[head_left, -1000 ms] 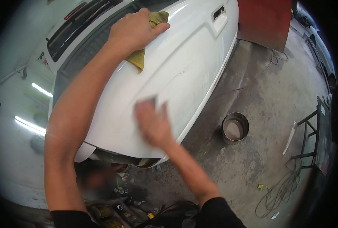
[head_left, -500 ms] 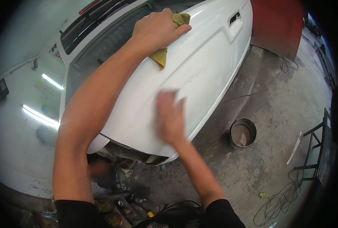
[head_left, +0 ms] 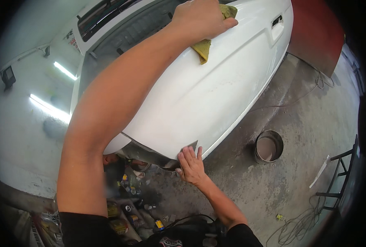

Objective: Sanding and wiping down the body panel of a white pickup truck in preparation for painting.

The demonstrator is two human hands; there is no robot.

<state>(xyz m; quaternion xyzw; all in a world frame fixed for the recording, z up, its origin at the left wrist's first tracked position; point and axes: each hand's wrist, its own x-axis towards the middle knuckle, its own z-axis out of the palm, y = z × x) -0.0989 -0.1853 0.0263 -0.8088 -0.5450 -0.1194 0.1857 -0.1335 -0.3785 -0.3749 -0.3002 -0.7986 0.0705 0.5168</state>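
Observation:
A white vehicle door (head_left: 224, 88) stretches away in front of me, with a dark handle recess at its far right. On its upper part my left hand (head_left: 201, 18) is closed around a yellow-green cloth (head_left: 202, 52), whose folded corner hangs out below the wrist. Down at the door's near corner, my right hand (head_left: 192, 166) presses a small grey sheet of sandpaper (head_left: 195, 145) against the paint, fingers laid nearly flat over it. Much of the sheet is covered by the fingers. My left forearm hides part of the door's window side.
A dark bucket (head_left: 269, 146) of murky, brownish liquid stands on the concrete floor to the right. Beyond the door is a red panel (head_left: 317, 35). A black metal stand (head_left: 338, 175) and a coiled cable (head_left: 298, 222) are at right. Cans and bottles (head_left: 129, 187) crowd the lower left.
My right hand has come down the door toward me, to its near corner. My left hand and the cloth appear higher and farther right in view, as the whole view has shifted.

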